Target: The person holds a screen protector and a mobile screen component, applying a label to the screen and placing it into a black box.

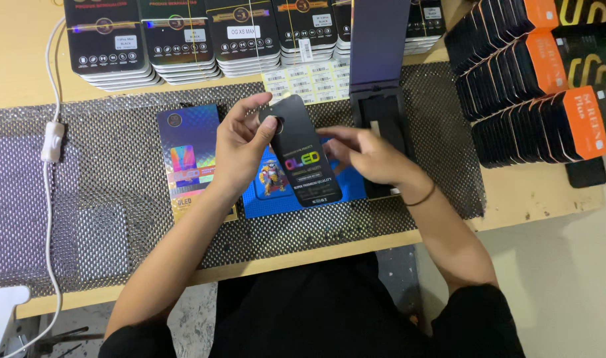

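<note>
**Black sleeve held over a crowded mat**

The left hand (240,142) pinches the far end of a slim black package (299,151), thumb on its round hang hole, while the right hand (369,156) closes on its right edge from beneath. The package sits lifted just above the textured mat (104,219), its long axis running from far-left to near-right, with the hang-hole end pointing away from the person and the printed face up.

Room is tight on the far side: stacks of boxed packs (177,40) line the far edge of the bench (24,66), and a sheet of white labels (309,79) lies just beyond the hands. To the right, an open dark box (380,99) stands close to the right hand, and rows of orange-ended boxes (548,86) fill the far-right corner. Under the package lies a blue card (270,185), beside a holographic card (187,159) (both flat on the mat). The left stretch of mat is open, bounded by a white cable (51,139), and the near edge of the bench is free.
</note>
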